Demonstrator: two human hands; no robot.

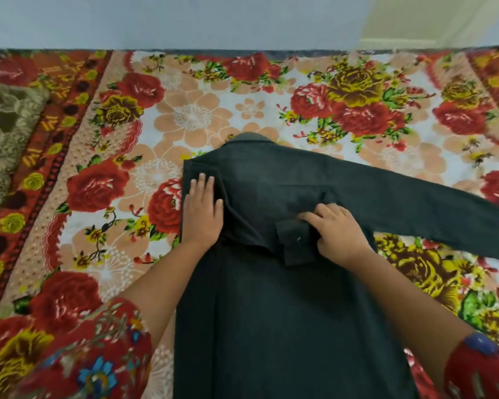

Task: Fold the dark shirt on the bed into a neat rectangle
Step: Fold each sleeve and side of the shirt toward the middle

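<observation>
Soft, even indoor light, shadows v. faint. Wide-angle lens bows the bed at far edge; floral sleeve btm left blurred, pic slightly soft.

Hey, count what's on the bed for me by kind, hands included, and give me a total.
Dark shirt: 1
Hands: 2, left hand and right hand
Floral bedspread: 1
Olive patterned cushion: 1
Total: 5
</observation>
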